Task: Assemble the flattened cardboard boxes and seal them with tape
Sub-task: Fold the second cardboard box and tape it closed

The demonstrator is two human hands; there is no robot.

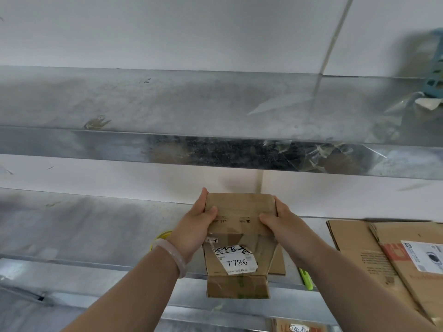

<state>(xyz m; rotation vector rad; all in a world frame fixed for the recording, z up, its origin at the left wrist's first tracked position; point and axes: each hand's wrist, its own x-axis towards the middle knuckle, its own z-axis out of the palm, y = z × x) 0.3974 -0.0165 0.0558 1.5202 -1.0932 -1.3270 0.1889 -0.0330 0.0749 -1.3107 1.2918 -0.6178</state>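
A person's left hand (199, 220) and right hand (278, 220) hold a small brown cardboard box (239, 212) between them, raised just above the front of a grey metal shelf (96, 224). Each hand clamps one upper side of the box: the thumbs press on the near face and the fingers curl round the far edges. Below the thumbs, a white paper label (236, 259) handwritten "7786" is stuck to the near face, and under it a loose flap hangs down. A pale pink bangle (172, 257) circles the left wrist. Just behind that wrist a yellow-rimmed roll (164, 236) shows in part; what it is cannot be told. Right of the right-hand fingers a stack of flattened brown cardboard sheets (374, 250) lies on the shelf. Beneath the right forearm lies a bright green pen-shaped tool (306, 280).
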